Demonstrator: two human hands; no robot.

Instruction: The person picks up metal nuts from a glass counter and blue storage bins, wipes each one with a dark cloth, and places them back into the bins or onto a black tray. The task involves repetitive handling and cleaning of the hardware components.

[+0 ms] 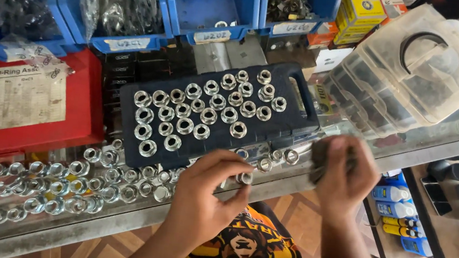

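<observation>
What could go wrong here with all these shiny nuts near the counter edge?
The flange nut pinched in the left hand sits right at the glass counter's front edge and could drop to the floor. The right hand, gripping a dark pad, might knock the loose nuts nearby.

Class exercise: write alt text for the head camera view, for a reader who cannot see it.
A person's left hand pinches a shiny metal nut at the edge of a glass counter, while the right hand holds a dark cloth. Behind them, more nuts stand in rows on a dark plastic case; loose nuts lie to the left, below blue bins.
</observation>
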